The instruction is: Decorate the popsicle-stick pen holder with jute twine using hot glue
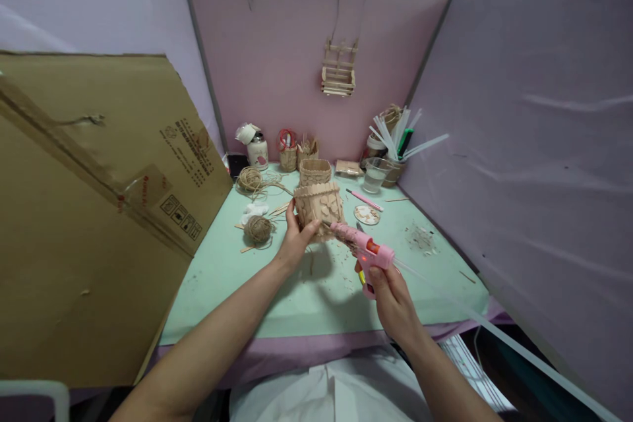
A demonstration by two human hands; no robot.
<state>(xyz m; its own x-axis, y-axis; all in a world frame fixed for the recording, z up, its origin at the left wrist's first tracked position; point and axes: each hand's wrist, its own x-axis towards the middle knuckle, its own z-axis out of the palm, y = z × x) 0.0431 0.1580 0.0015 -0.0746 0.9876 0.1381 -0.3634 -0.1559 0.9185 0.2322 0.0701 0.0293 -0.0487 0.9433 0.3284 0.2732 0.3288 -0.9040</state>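
Hands [295, 242] reach forward, left [299, 236] cupping a wooden pot [319, 203], right [394, 300] gripping a glue gun [380, 256].

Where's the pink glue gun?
In the head view, the pink glue gun is right of centre, in the right hand, pointing at the light-brown pot in the left hand.

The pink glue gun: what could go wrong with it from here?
A burn, perhaps: the tip of the pink glue gun sits close to the left fingers on the decorated container, and a red light glows on the gun. The brown clumps on its barrel might also rub off onto the container.
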